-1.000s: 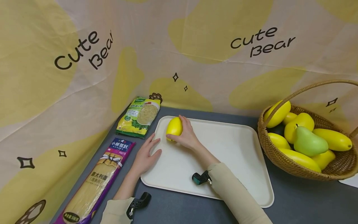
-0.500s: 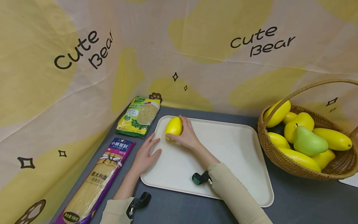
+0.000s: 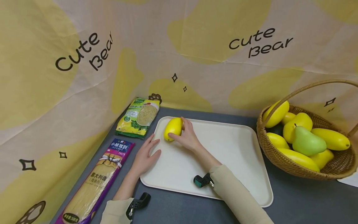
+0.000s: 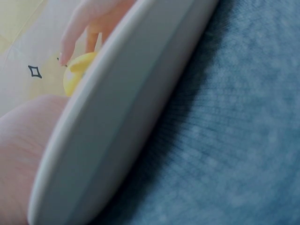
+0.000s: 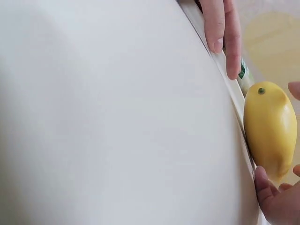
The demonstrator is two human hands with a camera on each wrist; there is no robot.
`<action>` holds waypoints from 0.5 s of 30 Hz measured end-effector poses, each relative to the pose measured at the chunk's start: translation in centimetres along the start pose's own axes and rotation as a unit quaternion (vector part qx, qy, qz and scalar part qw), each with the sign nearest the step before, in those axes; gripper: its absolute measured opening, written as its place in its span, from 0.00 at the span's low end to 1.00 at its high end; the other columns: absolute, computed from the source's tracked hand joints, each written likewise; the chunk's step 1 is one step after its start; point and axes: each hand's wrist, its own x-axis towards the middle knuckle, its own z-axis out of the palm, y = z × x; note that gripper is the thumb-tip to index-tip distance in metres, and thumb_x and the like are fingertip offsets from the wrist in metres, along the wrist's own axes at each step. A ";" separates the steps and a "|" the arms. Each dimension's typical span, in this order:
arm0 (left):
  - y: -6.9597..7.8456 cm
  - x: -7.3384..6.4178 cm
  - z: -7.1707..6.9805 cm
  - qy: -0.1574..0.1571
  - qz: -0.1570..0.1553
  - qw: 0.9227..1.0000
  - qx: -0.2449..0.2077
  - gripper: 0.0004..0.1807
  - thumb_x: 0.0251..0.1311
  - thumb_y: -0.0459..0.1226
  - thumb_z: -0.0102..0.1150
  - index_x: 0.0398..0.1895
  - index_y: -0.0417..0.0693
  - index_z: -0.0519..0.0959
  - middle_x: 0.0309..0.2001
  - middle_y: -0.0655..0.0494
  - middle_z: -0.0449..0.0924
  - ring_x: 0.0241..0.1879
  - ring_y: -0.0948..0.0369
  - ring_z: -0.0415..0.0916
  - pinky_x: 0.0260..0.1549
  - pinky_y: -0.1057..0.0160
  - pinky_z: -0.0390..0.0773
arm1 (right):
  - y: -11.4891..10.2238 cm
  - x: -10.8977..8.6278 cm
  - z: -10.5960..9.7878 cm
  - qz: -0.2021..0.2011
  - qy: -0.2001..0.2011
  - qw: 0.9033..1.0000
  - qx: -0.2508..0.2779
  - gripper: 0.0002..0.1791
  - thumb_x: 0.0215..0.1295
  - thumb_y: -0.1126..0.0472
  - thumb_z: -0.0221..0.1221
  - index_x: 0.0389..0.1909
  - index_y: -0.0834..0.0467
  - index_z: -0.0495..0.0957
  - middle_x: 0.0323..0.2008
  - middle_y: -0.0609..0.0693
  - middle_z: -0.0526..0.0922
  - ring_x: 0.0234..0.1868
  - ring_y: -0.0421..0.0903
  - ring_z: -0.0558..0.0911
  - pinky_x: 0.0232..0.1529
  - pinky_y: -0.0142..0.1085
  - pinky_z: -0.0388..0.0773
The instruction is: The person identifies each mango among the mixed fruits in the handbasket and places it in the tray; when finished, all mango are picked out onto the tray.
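Note:
A yellow mango lies near the far left corner of the white tray. The right hand is close around its right side, thumb near the front end and fingers behind. In the right wrist view, fingers lie loosely around the mango, with a gap at one fingertip; whether the thumb touches it is hard to tell. The left hand rests at the tray's left rim with its fingers spread and holds nothing. Only part of the mango shows in the left wrist view, behind the tray's rim.
A wicker basket at the right holds a green pear and several yellow fruits. Left of the tray lie a spaghetti pack and a green-yellow food packet. A printed cloth backs the grey table.
The mango has shifted very slightly left. The right thumb has drawn back a little from it, and the right fingers have loosened. The left hand has stayed put.

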 end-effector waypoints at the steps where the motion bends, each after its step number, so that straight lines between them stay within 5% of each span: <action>1: 0.0 0.0 0.0 -0.001 0.001 1.000 0.000 0.26 0.65 0.40 0.59 0.66 0.46 0.72 0.76 0.51 0.51 0.73 0.46 0.50 0.67 0.39 0.54 | -0.2 -0.2 -0.2 0.014 0.006 1.000 0.013 0.51 0.57 0.48 0.67 0.75 0.59 0.51 0.72 0.61 0.53 0.62 0.58 0.69 0.61 0.49 0.70; 7: 0.2 0.0 0.2 0.000 0.011 1.000 -0.001 0.25 0.64 0.39 0.60 0.64 0.44 0.73 0.76 0.50 0.52 0.73 0.46 0.51 0.67 0.40 0.54 | -1.0 -1.3 -1.8 0.101 0.045 0.984 0.137 0.37 0.61 0.54 0.63 0.70 0.57 0.62 0.69 0.57 0.62 0.63 0.57 0.69 0.60 0.49 0.70; 15: -0.3 0.0 0.0 0.003 0.015 1.000 -0.002 0.23 0.65 0.38 0.59 0.63 0.45 0.74 0.75 0.49 0.52 0.73 0.46 0.51 0.67 0.40 0.54 | -1.4 -3.7 -5.0 0.135 0.034 0.950 0.279 0.19 0.68 0.64 0.55 0.57 0.65 0.74 0.58 0.59 0.75 0.57 0.58 0.73 0.58 0.48 0.69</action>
